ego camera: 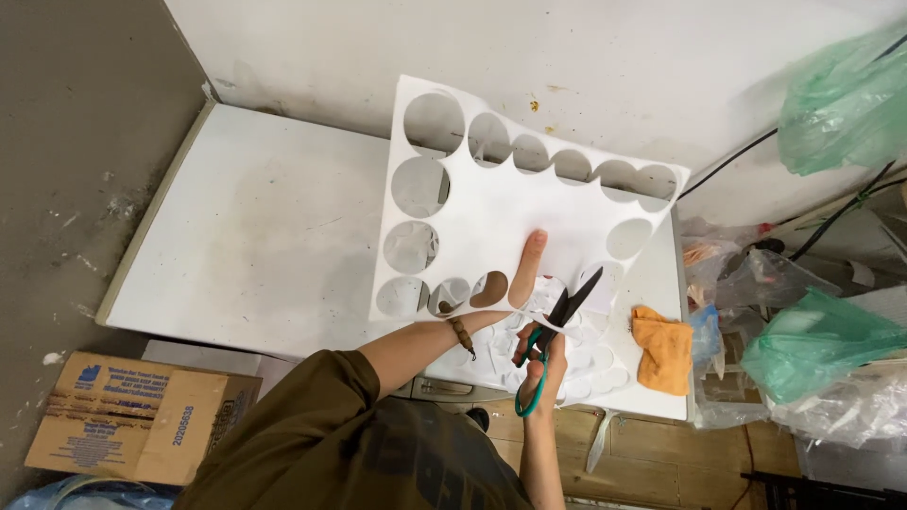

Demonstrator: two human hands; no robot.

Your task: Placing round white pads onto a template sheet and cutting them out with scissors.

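Left hand [522, 274] gripping one white holed sheet [510, 212], right hand [546, 357] closed around one pair of open scissors [553, 335].

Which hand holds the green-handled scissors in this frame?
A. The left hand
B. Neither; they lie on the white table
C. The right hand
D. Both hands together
C. The right hand has its grip in the loops of the green-handled scissors, blades open, while the left hand holds up the white sheet with round cut-out holes.
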